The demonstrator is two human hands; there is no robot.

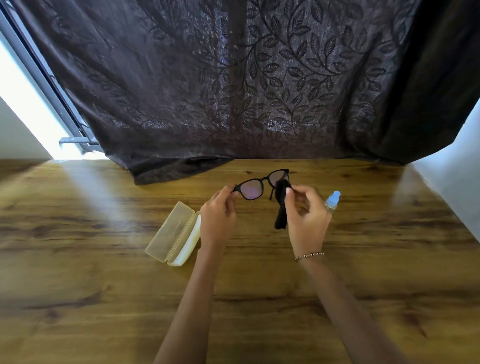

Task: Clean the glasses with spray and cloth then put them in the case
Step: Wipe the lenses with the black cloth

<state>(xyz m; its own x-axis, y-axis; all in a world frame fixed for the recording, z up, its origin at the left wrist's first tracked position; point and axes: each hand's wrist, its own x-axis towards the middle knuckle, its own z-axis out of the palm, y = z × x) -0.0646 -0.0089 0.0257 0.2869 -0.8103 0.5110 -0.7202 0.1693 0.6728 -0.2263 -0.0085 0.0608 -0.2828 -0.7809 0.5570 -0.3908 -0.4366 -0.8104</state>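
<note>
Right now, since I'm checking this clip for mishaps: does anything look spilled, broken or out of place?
Nothing spilled or broken. The left hand holds the glasses while the right hand pinches the black cloth against one lens; the case lies open. Only oddity: the curtain hem bunches onto the far edge of the table.

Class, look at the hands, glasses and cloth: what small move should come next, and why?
Probably rub the cloth across the lens it covers: the right hand pinches it there, the left hand holds the glasses by the frame end, and the case lies open.
</note>
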